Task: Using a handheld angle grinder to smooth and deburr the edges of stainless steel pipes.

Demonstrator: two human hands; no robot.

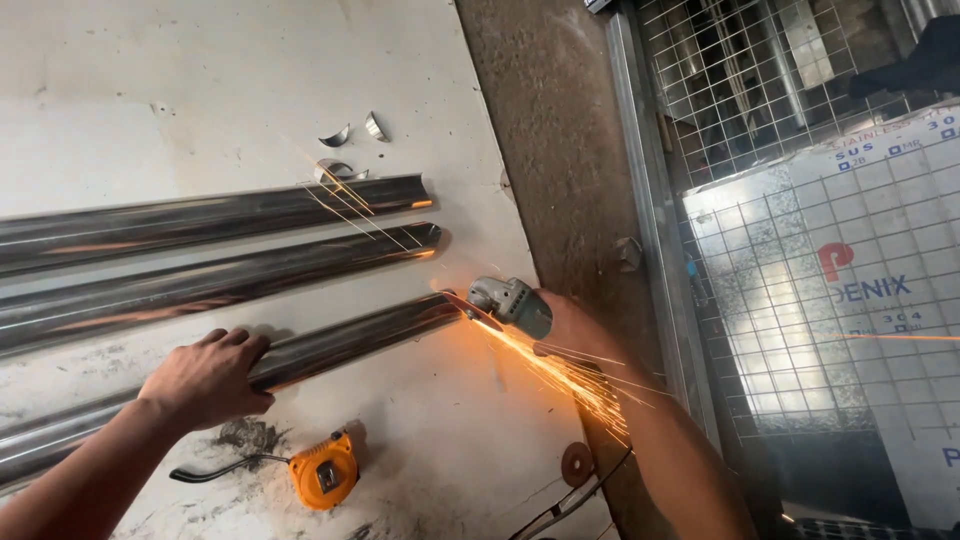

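On a scuffed white tabletop (250,70) beside wire mesh (760,90), the left hand (208,378) presses palm-down on a shiny steel pipe (340,342) lying lengthwise, its cut end toward the right edge; the right hand (565,325) grips a sparking grey angle grinder (508,300).

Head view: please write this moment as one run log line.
left hand presses nearest steel pipe | right hand holds angle grinder at pipe end | sparks flying

Both my arms are bare from what I can see: no sleeves, no gloves, no watch or bands. Left hand (208,378) shows knuckles and fingers clearly. Right hand (568,325) is partly lit orange by sparks. Forearms run off the bottom edge.
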